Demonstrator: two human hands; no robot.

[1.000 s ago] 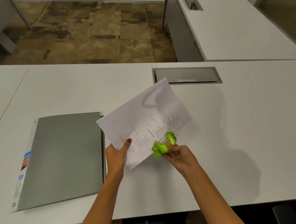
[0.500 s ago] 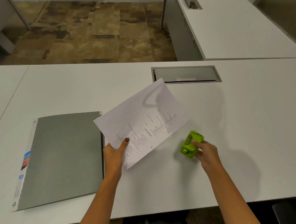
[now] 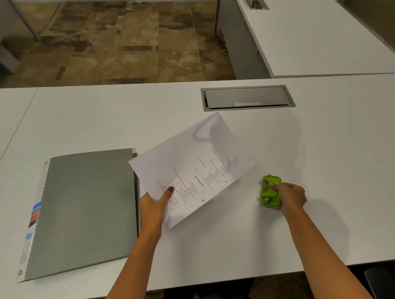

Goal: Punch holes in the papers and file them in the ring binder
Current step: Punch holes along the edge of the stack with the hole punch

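Since one second ago, the green hole punch (image 3: 270,191) has come off the edge of the sheet of paper (image 3: 193,165) and moved to the right. It now sits apart from the sheet and appears to rest on the white counter (image 3: 221,252). The right hand (image 3: 289,197) grips the punch from its right side, thumb laid across the top and fingers curled round the far side.

The left hand (image 3: 152,207) has kept its hold on the sheet. It pinches the sheet at the lower left edge, thumb on top and fingers hidden underneath. The sheet is held at a slant, printed side up, with its far corner pointing toward the grey cable hatch (image 3: 246,97) set into the counter. Two small round holes show along the edge of the sheet nearest the punch. Whether the sheet touches the counter anywhere cannot be told.

The grey binder (image 3: 84,209) lies closed and flat on the counter, to the left of the left hand and just beside the sheet's left corner. Coloured tabs show along the binder's left edge.

A second white desk (image 3: 311,26) stands at the upper right. Brown patterned carpet (image 3: 115,38) covers the floor beyond the counter.
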